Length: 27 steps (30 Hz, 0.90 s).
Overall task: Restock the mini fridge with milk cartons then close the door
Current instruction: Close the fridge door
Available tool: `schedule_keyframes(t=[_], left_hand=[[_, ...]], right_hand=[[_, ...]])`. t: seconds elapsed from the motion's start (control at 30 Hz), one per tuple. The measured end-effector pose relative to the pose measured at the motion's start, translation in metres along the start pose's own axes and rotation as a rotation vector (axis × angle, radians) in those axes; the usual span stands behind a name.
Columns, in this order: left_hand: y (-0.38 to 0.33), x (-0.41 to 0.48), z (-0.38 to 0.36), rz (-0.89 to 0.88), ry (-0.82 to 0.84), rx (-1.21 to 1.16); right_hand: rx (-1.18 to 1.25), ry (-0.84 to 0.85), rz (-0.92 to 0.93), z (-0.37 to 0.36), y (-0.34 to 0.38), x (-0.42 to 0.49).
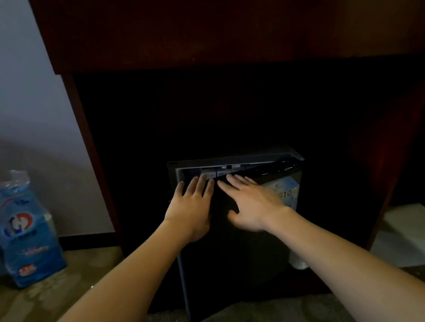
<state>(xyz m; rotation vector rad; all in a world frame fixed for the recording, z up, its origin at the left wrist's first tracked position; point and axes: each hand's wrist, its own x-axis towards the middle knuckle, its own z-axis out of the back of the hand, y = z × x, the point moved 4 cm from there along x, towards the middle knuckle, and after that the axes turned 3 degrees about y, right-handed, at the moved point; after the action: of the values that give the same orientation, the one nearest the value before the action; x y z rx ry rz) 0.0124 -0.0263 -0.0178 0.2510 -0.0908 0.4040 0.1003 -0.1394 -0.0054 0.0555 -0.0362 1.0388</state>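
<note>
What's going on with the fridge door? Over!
Left hand, right hand open, flat on fridge door. Door ajar, gap at top. Blue pack aside on floor.

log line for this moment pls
phase: door close | left hand: flat on door | right hand: flat on door | door: ajar | blue pack: on floor, left

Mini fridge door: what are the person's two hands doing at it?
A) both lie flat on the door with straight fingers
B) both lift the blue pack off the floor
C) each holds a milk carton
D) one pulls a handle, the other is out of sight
A: the left hand and the right hand lie with straight fingers on the dark mini fridge door, holding nothing.
</note>
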Motion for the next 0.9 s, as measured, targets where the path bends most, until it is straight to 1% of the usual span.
schedule_keyframes(t=[0.2, 0.3, 0.53, 0.7, 0.83, 0.9], left_hand=[[0.022, 0.037, -0.021, 0.051, 0.019, -0.015], [0.029, 0.057, -0.03, 0.079, -0.003, -0.03], [0.039, 0.086, -0.049, 0.069, -0.049, -0.076], [0.04, 0.088, -0.058, 0.07, -0.083, -0.033], [0.036, 0.086, -0.052, 0.121, -0.013, 0.035], [0.033, 0.081, -0.045, 0.148, 0.058, 0.05]], right_hand=[[0.01, -0.032, -0.039, -0.008, -0.001, 0.037], [0.01, -0.034, -0.066, -0.013, -0.005, 0.053], [0.035, -0.095, -0.102, -0.021, -0.01, 0.077], [0.05, -0.129, -0.081, -0.03, -0.015, 0.079], [0.056, -0.077, -0.097, -0.028, -0.012, 0.078], [0.025, -0.024, -0.089, -0.021, -0.011, 0.076]])
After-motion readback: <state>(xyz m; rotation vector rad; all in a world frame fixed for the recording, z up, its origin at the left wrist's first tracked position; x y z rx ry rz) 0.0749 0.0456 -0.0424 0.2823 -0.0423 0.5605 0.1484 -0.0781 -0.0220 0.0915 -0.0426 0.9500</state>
